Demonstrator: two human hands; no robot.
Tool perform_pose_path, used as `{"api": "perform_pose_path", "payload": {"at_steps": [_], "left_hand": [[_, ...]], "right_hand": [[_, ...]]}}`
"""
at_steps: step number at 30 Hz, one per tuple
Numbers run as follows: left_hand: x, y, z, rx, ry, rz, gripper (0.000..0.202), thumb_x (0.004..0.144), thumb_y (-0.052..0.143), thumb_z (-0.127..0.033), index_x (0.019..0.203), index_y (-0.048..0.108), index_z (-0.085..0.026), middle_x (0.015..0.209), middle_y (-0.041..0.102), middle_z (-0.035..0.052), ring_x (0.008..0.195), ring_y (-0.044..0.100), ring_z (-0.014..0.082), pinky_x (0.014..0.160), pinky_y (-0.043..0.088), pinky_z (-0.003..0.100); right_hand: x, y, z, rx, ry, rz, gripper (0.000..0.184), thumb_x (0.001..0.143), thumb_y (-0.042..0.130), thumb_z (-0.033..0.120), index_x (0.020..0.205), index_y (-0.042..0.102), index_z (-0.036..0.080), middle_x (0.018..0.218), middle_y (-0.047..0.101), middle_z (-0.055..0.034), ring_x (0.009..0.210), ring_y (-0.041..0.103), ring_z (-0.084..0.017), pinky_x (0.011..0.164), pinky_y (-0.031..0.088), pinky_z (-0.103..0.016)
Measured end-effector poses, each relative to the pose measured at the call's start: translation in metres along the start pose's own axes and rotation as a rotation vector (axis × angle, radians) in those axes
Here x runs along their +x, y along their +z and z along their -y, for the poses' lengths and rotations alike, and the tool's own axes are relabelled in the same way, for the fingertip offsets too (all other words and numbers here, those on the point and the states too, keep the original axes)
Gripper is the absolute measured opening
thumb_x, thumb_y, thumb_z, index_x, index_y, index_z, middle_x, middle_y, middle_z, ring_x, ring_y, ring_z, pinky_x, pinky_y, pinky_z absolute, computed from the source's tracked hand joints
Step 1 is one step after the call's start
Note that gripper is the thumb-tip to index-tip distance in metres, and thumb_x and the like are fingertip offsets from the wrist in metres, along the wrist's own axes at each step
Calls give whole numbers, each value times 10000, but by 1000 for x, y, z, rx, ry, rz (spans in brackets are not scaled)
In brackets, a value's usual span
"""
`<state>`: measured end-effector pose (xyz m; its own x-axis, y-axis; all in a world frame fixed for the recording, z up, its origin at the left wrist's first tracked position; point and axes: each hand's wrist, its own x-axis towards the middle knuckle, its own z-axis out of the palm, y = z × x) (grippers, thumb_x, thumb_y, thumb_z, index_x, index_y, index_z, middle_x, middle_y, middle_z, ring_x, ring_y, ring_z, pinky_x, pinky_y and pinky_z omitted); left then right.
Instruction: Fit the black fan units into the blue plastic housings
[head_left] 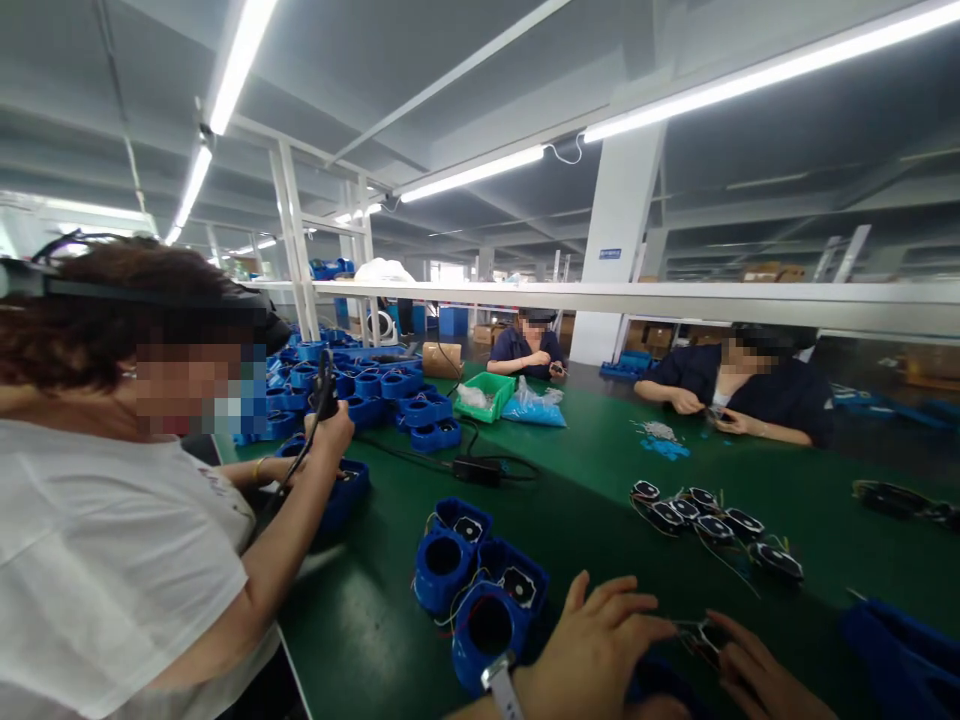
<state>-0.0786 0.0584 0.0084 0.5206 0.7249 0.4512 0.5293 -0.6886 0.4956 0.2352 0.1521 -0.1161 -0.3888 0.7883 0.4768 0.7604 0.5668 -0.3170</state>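
My left hand [600, 645], wearing a watch with a pale band, stretches over the near edge of the green table with its fingers spread. Its foremost fingertip meets a small black part with a pale rim and wires [703, 638]. My right hand [769, 675] grips that part from the other side, its fingers partly cut off by the lower edge. Below the hands a blue plastic housing [664, 682] is partly hidden. Just left of my left hand sit blue housings [491, 625] with round openings, black parts fitted inside and loose wires.
Several black wired parts [712, 525] lie ahead on the green table [585, 490]. A blue housing [900, 650] is at right. At left a co-worker holds a black corded tool [326, 385]; a green bin [486, 396] stands farther back. Two co-workers sit opposite.
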Motion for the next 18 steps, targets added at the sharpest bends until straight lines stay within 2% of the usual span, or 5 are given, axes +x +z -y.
{"api": "perform_pose_path", "payload": {"at_steps": [3, 6, 9, 14, 18], "left_hand": [[32, 16, -5, -41, -61, 69, 618, 856, 579, -504, 1384, 352, -276, 1430, 430, 100, 1365, 322, 276, 1072, 243, 639], [59, 34, -5, 43, -59, 104, 659, 853, 568, -501, 1398, 332, -214, 1448, 381, 159, 1358, 318, 319, 1046, 261, 665], [75, 40, -8, 175, -3, 59, 595, 860, 561, -494, 1346, 393, -195, 1401, 436, 143, 1295, 400, 325, 1025, 323, 641], [78, 14, -26, 276, 85, -63, 267, 889, 577, -353, 1109, 562, -202, 1172, 576, 49, 1005, 592, 206, 891, 501, 344], [61, -5, -33, 217, 40, -70, 147, 943, 503, -243, 1083, 532, -210, 1041, 590, 15, 884, 609, 153, 766, 502, 254]], "right_hand": [[-2, -6, 12, 16, -13, 77, 294, 878, 447, 429, 1035, 612, 243, 1335, 504, -90, 1037, 618, -241, 838, 570, -340], [10, -24, 41, 28, 24, 18, 245, 883, 414, 413, 913, 561, 220, 1401, 408, -136, 1033, 616, -245, 753, 583, -317], [27, -51, 76, 22, -13, -43, 173, 865, 400, 357, 864, 507, 222, 1459, 311, -143, 1153, 536, -283, 807, 560, -367], [44, -92, 126, 40, -26, -138, 101, 856, 416, 337, 844, 450, 243, 1457, 305, -122, 1288, 387, -298, 927, 481, -436], [37, -103, 155, 129, 6, -218, 167, 867, 445, 331, 998, 476, 231, 1395, 384, -124, 1292, 379, -265, 1043, 378, -457]]}}
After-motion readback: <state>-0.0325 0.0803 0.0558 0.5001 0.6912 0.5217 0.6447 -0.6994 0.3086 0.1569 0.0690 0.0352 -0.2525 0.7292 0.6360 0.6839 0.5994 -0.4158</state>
